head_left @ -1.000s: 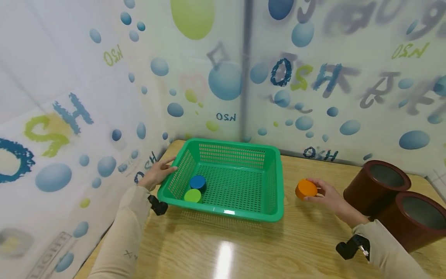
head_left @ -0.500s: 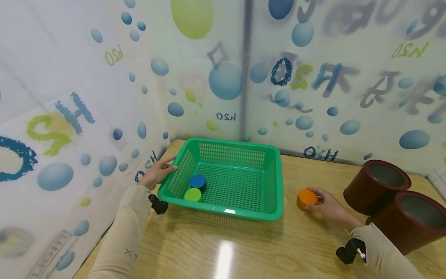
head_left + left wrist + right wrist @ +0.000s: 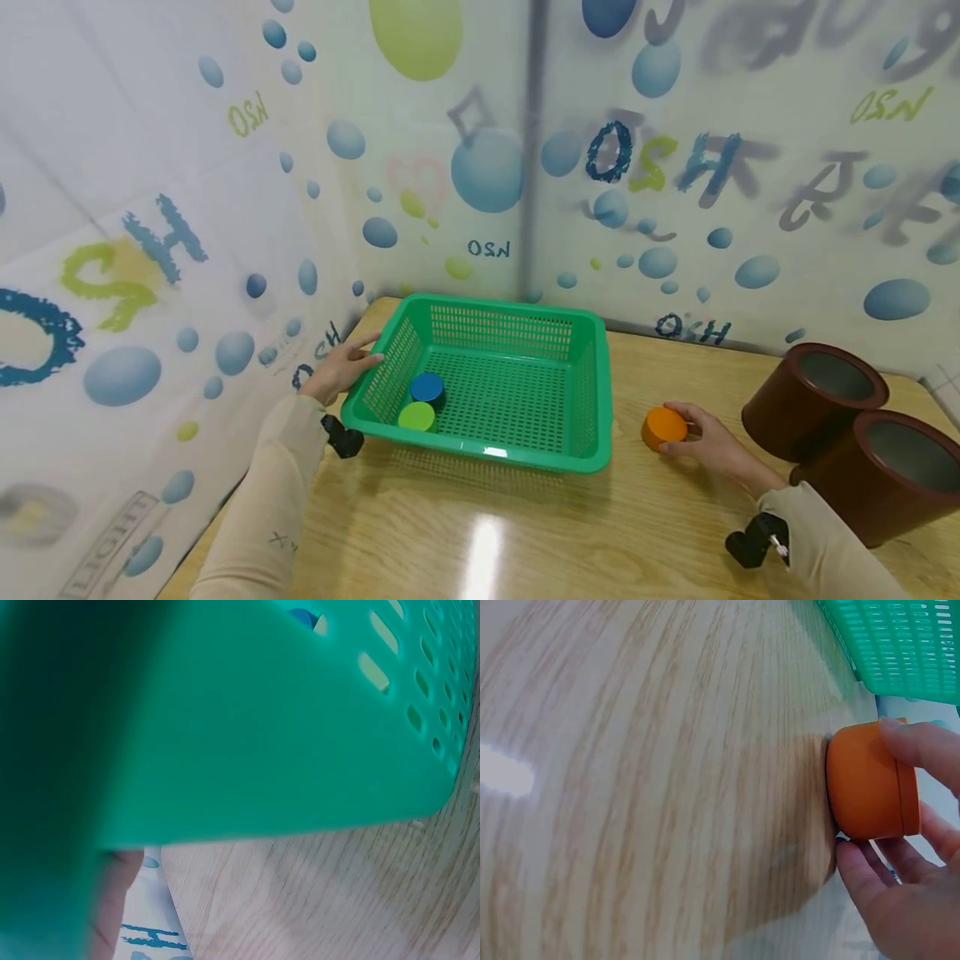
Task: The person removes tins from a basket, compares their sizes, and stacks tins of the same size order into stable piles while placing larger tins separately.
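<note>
In the head view my right hand has thumb and fingers around a small round orange jar on the table, right of the green basket. The right wrist view shows the jar's rounded body and its lid, thumb on one side, fingers on the other. My left hand holds the basket's left rim, thumb over the edge; the left wrist view shows part of a finger beside the green plastic. A blue round jar and a lime-green one lie in the basket's front left corner.
Two dark brown cylindrical containers stand side by side at the table's right, close to my right forearm. A patterned curtain hangs behind the wooden table, and another runs along the left side.
The orange jar has come down and slightly right with my right hand, from a tilted pose to sitting flat on the table. My left hand stays at the basket rim.
</note>
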Motion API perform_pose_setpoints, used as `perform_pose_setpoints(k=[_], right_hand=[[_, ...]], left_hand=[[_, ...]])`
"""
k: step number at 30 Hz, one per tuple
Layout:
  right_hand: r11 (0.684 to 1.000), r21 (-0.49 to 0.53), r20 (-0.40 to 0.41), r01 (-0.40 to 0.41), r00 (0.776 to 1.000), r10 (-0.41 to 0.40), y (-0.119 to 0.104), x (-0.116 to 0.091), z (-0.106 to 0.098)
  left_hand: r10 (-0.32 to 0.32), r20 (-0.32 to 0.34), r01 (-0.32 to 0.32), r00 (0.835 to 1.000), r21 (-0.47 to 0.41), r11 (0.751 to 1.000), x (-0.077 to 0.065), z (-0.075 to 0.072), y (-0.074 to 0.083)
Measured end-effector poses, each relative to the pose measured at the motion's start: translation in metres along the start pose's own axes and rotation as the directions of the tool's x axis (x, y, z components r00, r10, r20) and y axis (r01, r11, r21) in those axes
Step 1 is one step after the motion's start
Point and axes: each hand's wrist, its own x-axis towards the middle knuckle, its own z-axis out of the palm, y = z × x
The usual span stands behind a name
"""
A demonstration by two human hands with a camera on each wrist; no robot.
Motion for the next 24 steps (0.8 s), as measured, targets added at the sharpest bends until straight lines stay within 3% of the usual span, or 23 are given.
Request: perform_pose_setpoints(k=[12, 18, 24], right_hand=[[0.999, 0.025, -0.016, -0.021, 1.000, 0.021, -0.023, -0.008, -0.019], [0.999, 0.042, -0.037, 0.031, 0.999, -0.030, -0.052, -0.010, -0.025], [0.990, 0.019, -0.053, 0.143, 0.988, -0.142, -0.082, 0.005, -0.017]], left_hand=[[-0.006, -0.025, 0.007, 1.000, 0.029, 1.000, 0.000, 0.001, -0.001], [0.007, -0.031, -0.005, 0.999, 0.040, 0.999, 0.001, 0.001, -0.001], [0.010, -0.030, -0.008, 0.999, 0.052, 0.999, 0.002, 0.001, -0.002]])
